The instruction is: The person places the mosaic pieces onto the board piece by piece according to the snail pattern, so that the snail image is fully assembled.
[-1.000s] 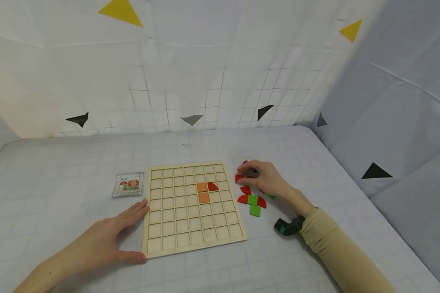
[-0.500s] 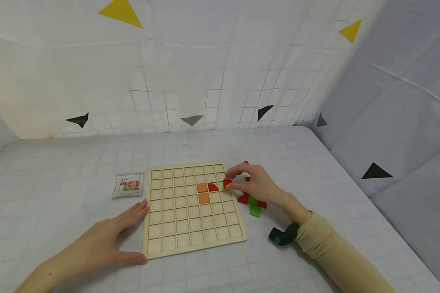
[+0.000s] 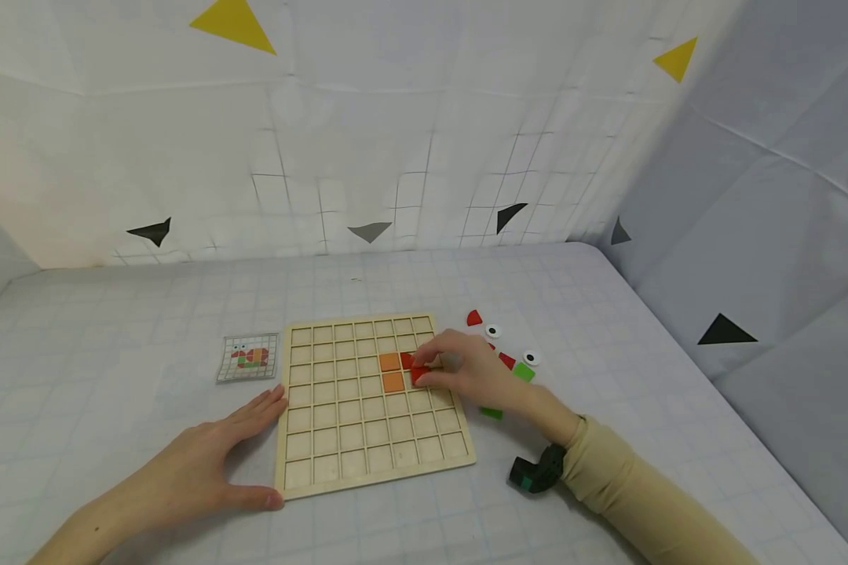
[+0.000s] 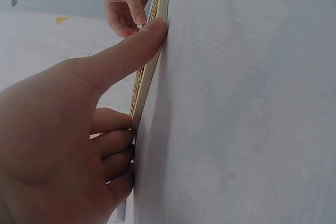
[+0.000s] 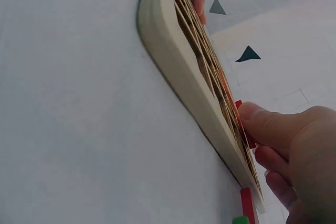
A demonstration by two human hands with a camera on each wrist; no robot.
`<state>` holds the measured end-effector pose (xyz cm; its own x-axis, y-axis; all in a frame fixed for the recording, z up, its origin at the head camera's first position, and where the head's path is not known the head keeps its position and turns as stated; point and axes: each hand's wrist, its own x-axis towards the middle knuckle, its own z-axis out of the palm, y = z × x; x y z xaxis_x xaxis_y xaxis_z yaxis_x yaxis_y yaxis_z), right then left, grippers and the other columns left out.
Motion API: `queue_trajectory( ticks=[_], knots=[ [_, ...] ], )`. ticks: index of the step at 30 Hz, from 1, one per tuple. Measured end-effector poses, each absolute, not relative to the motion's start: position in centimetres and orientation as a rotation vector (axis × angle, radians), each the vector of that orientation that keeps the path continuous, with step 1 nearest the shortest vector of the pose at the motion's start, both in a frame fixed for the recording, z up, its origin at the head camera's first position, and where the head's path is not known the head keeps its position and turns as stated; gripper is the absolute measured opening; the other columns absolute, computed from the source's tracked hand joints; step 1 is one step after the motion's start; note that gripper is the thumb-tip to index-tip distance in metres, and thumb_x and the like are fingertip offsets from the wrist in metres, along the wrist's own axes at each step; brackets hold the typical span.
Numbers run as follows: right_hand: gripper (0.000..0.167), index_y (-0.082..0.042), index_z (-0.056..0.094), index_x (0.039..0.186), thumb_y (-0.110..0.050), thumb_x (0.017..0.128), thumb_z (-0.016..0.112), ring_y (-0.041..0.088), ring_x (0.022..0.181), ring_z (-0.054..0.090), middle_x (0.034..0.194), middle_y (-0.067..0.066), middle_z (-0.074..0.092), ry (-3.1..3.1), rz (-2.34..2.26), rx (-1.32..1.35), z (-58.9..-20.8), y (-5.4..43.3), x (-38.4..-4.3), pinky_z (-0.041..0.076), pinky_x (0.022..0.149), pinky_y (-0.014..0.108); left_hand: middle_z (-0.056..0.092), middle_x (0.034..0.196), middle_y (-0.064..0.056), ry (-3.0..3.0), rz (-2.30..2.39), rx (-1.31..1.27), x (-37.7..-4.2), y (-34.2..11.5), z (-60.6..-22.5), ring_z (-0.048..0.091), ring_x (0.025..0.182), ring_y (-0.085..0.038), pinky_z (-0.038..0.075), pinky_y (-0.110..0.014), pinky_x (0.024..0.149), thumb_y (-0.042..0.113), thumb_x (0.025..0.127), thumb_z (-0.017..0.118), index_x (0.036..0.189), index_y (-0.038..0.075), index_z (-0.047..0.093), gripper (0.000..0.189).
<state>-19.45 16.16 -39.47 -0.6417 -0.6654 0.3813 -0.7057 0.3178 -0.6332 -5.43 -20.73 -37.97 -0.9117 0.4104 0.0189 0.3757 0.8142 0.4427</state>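
Observation:
A wooden grid board (image 3: 339,435) lies mid-table. Two orange square tiles (image 3: 393,382) sit in its cells, one above the other, with a red quarter-round tile (image 3: 406,360) right of the upper one. My right hand (image 3: 477,373) pinches a red tile (image 3: 418,375) between thumb and fingers, over the cell right of the lower orange tile. In the right wrist view this red tile (image 5: 252,142) is tilted at the board's surface; its full outline is hidden by the fingers. My left hand (image 3: 191,463) rests its thumb and extended fingers against the board's left edge.
Left of the board lies a small picture card (image 3: 249,358) with a coloured grid figure. Loose pieces lie right of the board: two eye tiles (image 3: 531,358), green tiles (image 3: 524,371) and red ones (image 3: 474,318), some partly behind the right hand. A black device (image 3: 537,471) is at the right wrist.
My right hand has picked up a red tile from the loose pieces and carried it left over the board, to beside the lower orange tile. The left hand stays in place.

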Motion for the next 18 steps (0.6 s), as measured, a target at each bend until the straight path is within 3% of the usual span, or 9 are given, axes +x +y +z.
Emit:
queue_trajectory(
  ticks=[18],
  knots=[
    [0.023,-0.015,0.075,0.109,-0.012,0.086,0.079,0.012,0.1,0.063,0.107,-0.005,0.074,-2.496,1.297,1.367,-39.87,16.11,-19.4,0.053,0.081,0.032,0.033,0.161,0.01,2.918,0.682,0.621,-5.42,-20.69,-37.95,0.039,0.145,-0.022,0.041,-0.049,0.105,0.082,0.067,0.064,0.153,0.026,0.042,0.105]
  ],
)
